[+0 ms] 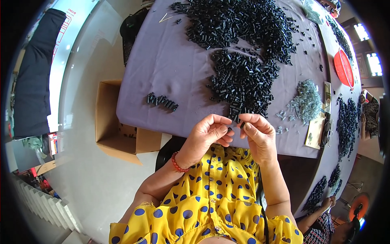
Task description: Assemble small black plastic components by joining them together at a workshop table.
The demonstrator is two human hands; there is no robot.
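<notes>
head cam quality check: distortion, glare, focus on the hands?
Head view: strong fisheye, the table edge bows and the corners vignette black. Daylight glare blows out the window at upper right and the pale panel at left. Left hand and right hand are fairly sharp; the small black part between the fingertips is too small to resolve.

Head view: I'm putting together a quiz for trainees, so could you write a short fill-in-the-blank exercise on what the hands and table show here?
1. The left hand and right hand pinch a small ____ part between their fingertips.
2. The table is covered with a ____ cloth.
3. An open ____ box stands on the floor left of the table.
4. The bead bracelet sits on the ____ wrist.

Missing words: black; purple; cardboard; left
</notes>
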